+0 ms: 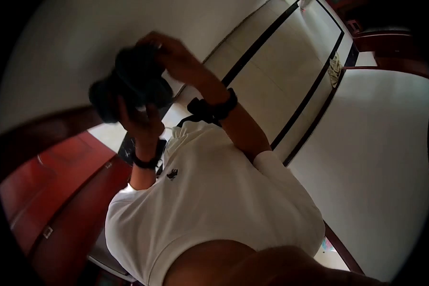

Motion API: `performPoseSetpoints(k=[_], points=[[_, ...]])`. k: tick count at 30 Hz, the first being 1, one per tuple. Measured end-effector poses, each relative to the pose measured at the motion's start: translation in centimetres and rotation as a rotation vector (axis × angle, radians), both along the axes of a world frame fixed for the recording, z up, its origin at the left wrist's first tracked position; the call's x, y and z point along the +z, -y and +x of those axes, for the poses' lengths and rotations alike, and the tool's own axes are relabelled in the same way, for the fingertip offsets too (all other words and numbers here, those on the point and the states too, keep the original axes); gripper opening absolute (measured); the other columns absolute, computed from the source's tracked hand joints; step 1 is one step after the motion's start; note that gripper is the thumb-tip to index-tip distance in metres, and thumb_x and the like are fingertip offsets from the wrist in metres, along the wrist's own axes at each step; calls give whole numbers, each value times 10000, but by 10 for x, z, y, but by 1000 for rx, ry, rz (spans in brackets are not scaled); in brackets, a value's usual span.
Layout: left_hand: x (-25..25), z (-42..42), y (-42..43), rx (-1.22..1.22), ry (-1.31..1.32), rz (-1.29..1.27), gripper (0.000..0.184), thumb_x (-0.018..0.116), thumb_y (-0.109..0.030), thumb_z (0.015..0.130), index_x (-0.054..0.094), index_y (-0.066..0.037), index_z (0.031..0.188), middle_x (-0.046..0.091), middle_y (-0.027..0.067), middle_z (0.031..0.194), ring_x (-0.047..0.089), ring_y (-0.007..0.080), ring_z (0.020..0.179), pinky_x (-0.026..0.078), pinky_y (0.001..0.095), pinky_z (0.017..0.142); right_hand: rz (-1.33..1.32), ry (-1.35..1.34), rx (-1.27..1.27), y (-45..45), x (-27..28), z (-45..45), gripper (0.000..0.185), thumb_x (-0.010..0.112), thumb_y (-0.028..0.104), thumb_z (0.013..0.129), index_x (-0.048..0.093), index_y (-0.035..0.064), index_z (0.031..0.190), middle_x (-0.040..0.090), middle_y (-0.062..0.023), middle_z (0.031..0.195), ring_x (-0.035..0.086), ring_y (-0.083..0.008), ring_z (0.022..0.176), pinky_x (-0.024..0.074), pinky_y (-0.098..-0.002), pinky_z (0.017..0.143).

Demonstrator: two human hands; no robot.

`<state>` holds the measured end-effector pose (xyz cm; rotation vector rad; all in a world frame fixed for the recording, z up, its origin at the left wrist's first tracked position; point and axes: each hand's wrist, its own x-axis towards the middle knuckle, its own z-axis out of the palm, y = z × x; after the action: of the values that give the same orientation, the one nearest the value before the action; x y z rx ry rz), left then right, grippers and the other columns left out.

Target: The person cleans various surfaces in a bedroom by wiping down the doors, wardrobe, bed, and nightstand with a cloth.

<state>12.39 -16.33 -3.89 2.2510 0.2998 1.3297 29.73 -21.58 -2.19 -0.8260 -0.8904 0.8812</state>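
A dark, soft-looking bundle (133,78), nearly black with a bluish-green tint, is held up in front of me; it looks like bunched cloth, but blur and shade hide its exact kind. My left hand (140,121) grips its lower side, thumb and fingers pressed into it. From above and to the right, my right hand (174,57) has its fingers closed over the upper part. Each wrist wears a dark band, and the right one (222,105) has a dark lump on it. Below the hands is my white shirt (214,190) with a small black logo.
At left stands a dark red panelled door or cabinet (57,167). A pale wall (71,52) rises behind the bundle. Light floor tiles (267,71) with black strips run to the upper right. A pale flat surface (372,143) lies at right, near a patterned cloth (335,70).
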Motion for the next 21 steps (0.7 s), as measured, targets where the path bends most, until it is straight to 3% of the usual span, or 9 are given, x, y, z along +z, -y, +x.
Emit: performPoseSetpoints(k=[6,8,9,11,13,14,16,18,21], points=[[75,185,-43,-108,141,358,677,621,-234,899,283,-15,1443,157,259,1523,194,396,1408,190,512,1138,357,135,-278,-8,58,135,266,435,180,1008,489,68,1244,581,-118,1166,607,-242,1061,540,-380,883],[89,227,-55,-117,113,414,720,659,-283,887,283,-25,1444,150,254,1523,208,405,1400,214,523,1134,651,1,28,-27,69,158,460,393,232,1023,339,-18,1404,566,-176,1240,556,-267,1112,438,-375,979],[89,257,-59,-76,126,441,710,658,-283,888,290,-37,1444,145,251,1525,203,407,1400,230,524,1127,300,548,-197,-7,88,197,442,369,223,1029,342,-34,1388,558,-195,1240,547,-279,1116,448,-374,952],[85,292,-58,-47,116,466,701,657,-283,889,297,-50,1444,139,248,1528,198,410,1401,246,525,1121,296,574,-88,-4,95,253,440,360,205,1030,318,-33,1397,530,-198,1276,530,-281,1140,451,-379,944],[82,344,-42,11,74,465,605,650,-240,892,384,-58,1404,289,218,1483,285,380,1376,280,483,1109,162,685,1,10,93,308,435,346,159,1025,286,-7,1423,438,-176,1387,488,-293,1199,459,-409,935],[81,372,-37,55,55,461,559,646,-219,893,427,-62,1383,363,203,1461,328,366,1363,298,462,1103,169,693,20,14,78,336,435,346,159,1025,286,-7,1423,438,-176,1387,488,-293,1199,459,-409,935],[51,431,-30,-48,21,435,462,594,-169,922,473,-82,1359,436,183,1420,396,343,1327,299,436,1103,94,685,-273,23,28,397,321,439,218,1010,486,70,1290,566,-111,1216,591,-251,1088,514,-387,936],[37,488,3,-63,-189,374,468,571,-139,925,464,-138,1380,350,174,1481,338,350,1359,250,479,1117,99,351,-173,45,-20,457,373,426,258,1016,471,55,1326,561,-121,1243,580,-247,1100,508,-378,934],[-13,564,-2,-17,-258,426,540,592,-111,898,412,-116,1407,314,189,1493,325,392,1351,240,493,1113,17,198,-95,61,-42,524,425,425,285,1015,433,29,1355,562,-146,1239,578,-244,1097,503,-364,930]])
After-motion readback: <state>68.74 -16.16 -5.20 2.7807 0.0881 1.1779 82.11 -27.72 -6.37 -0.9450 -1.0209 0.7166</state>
